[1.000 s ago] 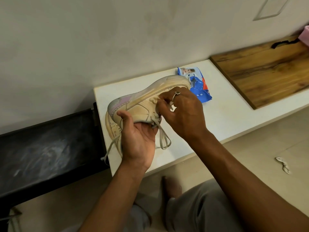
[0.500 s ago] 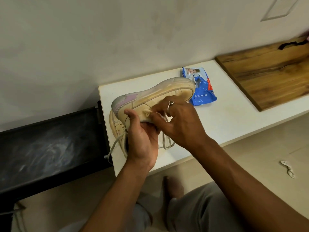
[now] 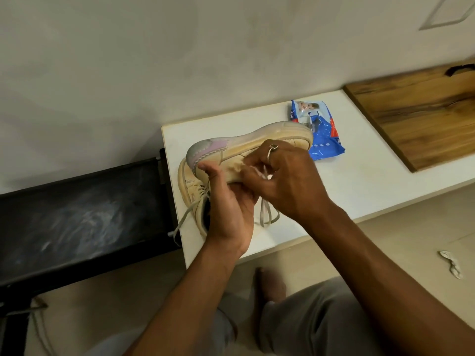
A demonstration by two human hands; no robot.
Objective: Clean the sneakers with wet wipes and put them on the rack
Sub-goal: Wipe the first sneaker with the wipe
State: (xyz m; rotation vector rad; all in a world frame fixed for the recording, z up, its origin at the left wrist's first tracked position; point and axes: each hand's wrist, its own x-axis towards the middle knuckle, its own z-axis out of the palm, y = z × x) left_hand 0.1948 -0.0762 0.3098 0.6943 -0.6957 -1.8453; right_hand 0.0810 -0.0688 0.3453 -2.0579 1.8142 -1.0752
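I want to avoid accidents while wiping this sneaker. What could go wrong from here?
The lace loop hanging below the held sneaker may catch fingers of the right hand as they rub with the wet wipe. The left hand alone holds it up, so hard rubbing might twist it loose. The second sneaker lies at the left edge of the white table; a bump could push it off.

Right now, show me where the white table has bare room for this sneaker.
Bare: the strip between wipes pack and wooden board, running to the near edge, and the back corner behind the sneaker. Crowded: the left edge, where the left hand grips it and the right hand pinches a wipe, over a second sneaker.
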